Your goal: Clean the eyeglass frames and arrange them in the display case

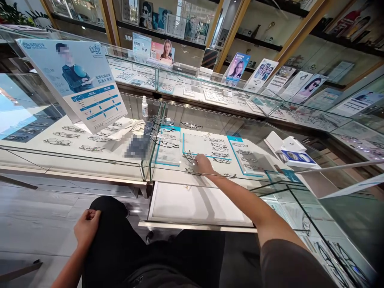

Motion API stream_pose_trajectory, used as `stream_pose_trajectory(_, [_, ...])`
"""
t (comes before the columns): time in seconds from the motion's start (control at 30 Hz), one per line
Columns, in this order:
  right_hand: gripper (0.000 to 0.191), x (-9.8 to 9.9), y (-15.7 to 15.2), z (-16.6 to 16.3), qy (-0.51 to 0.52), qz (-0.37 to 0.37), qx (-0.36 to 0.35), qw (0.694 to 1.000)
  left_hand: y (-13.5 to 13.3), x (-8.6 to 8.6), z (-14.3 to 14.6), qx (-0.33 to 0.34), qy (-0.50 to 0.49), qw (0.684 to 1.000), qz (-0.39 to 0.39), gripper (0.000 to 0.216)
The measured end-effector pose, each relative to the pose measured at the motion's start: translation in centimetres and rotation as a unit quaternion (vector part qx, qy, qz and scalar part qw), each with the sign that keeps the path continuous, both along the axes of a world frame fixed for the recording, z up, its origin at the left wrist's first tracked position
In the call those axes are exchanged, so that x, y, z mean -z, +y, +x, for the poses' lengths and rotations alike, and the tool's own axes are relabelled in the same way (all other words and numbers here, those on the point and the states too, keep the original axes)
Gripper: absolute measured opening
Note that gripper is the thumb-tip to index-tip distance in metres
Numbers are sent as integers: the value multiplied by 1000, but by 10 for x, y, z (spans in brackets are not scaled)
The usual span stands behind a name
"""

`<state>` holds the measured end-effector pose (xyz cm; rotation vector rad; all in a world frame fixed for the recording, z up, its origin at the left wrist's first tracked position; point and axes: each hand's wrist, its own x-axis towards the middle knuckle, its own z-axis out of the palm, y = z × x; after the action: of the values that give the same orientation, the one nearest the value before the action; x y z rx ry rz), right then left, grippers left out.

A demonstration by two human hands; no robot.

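Observation:
My right hand (203, 163) reaches into the open glass display case (156, 136) and closes on a pair of glasses (189, 157) lying on the white display tray (198, 145). More glasses frames (220, 152) lie in rows just right of the hand. My left hand (86, 228) rests on my knee in black trousers, fingers curled into a loose fist with nothing visible in them.
A pulled-out white drawer tray (192, 204) juts from the case toward me. On the glass top stand a tilted advertising board (75, 80), a small spray bottle (145, 106), a cloth (132, 127) and a white box (289, 150). Further glass counters with brochures run behind and to the right.

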<state>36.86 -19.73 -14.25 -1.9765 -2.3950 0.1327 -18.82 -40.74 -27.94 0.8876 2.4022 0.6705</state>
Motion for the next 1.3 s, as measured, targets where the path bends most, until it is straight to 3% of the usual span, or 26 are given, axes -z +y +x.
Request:
stream_pose_trajectory(0.27, [32, 31, 86, 29, 0, 60, -18, 998, 9, -3, 8, -6, 1, 1000, -12, 24])
stream_pose_trajectory(0.47, [28, 59, 122, 44, 11, 60, -76, 995, 17, -8, 13, 7, 20, 1000, -4, 27])
stream_pose_trajectory(0.7, [27, 76, 136, 57, 17, 66, -102, 992, 25, -4, 14, 5, 26, 1000, -14, 29])
stream_pose_trajectory(0.93, [27, 75, 136, 63, 26, 49, -119, 991, 28, -1, 14, 1, 35, 999, -19, 30])
stream_pose_trajectory(1.3, [37, 71, 132, 62, 31, 32, -90, 995, 25, 0, 14, 8, 36, 999, -12, 29])
